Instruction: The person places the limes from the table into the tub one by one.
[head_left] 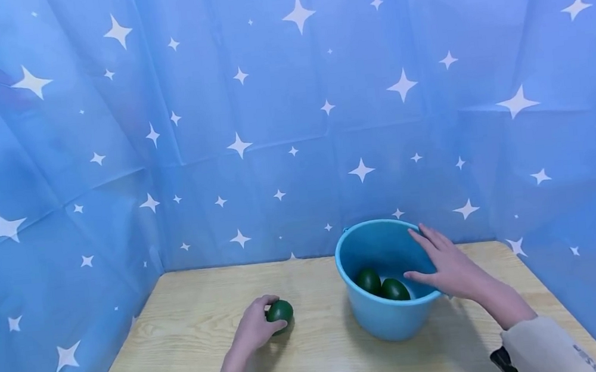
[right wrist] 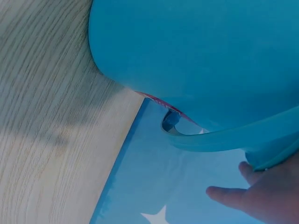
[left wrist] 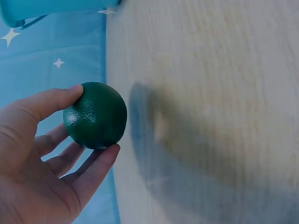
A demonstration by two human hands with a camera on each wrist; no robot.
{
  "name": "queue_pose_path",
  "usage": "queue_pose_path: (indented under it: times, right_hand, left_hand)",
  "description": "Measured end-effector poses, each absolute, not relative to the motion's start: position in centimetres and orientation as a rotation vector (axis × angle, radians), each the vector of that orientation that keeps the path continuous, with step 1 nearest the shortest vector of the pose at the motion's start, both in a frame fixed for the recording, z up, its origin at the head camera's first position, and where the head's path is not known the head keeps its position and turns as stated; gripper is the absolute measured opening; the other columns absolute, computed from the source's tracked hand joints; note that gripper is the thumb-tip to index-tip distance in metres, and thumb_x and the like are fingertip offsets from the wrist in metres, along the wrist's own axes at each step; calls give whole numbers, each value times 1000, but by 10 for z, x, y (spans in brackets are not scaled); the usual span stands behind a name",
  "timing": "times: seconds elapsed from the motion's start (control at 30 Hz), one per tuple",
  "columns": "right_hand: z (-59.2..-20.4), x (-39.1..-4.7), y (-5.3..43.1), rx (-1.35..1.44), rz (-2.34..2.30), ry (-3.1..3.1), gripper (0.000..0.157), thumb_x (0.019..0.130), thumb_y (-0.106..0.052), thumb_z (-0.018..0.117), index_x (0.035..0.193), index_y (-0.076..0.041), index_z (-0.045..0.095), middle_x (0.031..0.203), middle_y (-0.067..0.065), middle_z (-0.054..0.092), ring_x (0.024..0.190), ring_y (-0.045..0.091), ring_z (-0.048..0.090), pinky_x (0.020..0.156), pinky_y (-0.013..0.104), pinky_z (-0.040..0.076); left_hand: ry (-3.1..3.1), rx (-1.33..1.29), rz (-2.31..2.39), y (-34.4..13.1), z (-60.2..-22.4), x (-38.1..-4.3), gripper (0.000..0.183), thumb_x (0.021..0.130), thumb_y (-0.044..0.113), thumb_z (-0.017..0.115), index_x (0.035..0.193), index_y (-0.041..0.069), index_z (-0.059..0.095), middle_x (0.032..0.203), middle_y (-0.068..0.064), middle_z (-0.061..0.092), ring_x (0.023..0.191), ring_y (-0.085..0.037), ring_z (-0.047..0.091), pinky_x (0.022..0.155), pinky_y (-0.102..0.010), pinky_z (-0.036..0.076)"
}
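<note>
My left hand (head_left: 252, 329) pinches a dark green avocado (head_left: 280, 312) between thumb and fingers, left of the bucket. In the left wrist view the avocado (left wrist: 96, 115) has glossy, pebbled skin, and its shadow falls apart from it on the table. A light blue bucket (head_left: 392, 320) stands upright to the right, with two more avocados (head_left: 369, 281) at its bottom. My right hand (head_left: 453, 267) is at the bucket's right rim, fingers spread and fairly straight, the thumb reaching over the opening. In the right wrist view two fingertips (right wrist: 226, 196) show beside the rim.
The pale wood-grain table (head_left: 193, 334) ends at a blue curtain (head_left: 285, 169) with white stars, which stands behind and on both sides. The bucket's handle (right wrist: 210, 140) hangs along its outside in the right wrist view.
</note>
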State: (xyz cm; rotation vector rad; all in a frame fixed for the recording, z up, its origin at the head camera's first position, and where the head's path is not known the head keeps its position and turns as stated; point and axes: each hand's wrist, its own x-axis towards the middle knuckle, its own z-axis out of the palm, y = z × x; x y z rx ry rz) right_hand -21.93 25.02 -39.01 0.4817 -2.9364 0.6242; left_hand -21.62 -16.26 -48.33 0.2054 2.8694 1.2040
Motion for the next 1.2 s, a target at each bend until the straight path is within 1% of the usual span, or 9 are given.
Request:
queue_pose_path:
  times: [0.13,0.27,0.63,0.83,1.03,1.2]
  right_hand:
    - [-392,-218,249,473,635,-2939,96,86,-54,70,156,-2,27,160,30,20,141,58,22,102,80,33]
    - [-392,-218,249,472,642,-2935,96,87,-54,70,156,-2,27,160,30,20,142,58,21,101,80,33]
    - [-392,-220,249,472,639,-2927,96,86,-53,70,155,-1,28,160,31,20,141,59,22,101,80,34]
    - [-390,-218,251,469,648,-2924,96,87,-53,70,155,-1,28,160,31,20,141,59,22,101,80,33]
    - [-389,-218,252,471,633,-2923,96,86,-53,70,156,-2,28,160,31,20,141,59,22,101,80,33]
    - [-393,-217,251,471,635,-2922,96,86,-54,71,155,-2,29,160,31,21,141,59,22,101,80,33]
  left_hand:
    - [2867,228,1257,-162,-472,-214,55,83,12,79,133,2,58,134,-21,58,112,-39,61,86,-50,58]
    - [2876,249,1289,-158,-458,-214,55,85,14,79,135,4,58,137,-20,57,114,-39,61,84,-46,59]
    - [2894,398,1384,-137,-420,-214,54,86,18,78,136,9,58,138,-16,57,117,-40,61,84,-45,60]
    - [2887,485,1445,-122,-401,-213,56,87,20,78,138,10,56,139,-15,56,119,-39,61,83,-42,61]
    - [2821,592,1559,-105,-379,-210,53,89,19,76,136,8,57,136,-15,56,119,-36,61,86,-41,62]
    - [2751,637,1601,-87,-368,-207,52,90,19,75,138,10,56,135,-13,56,119,-32,60,87,-40,62]
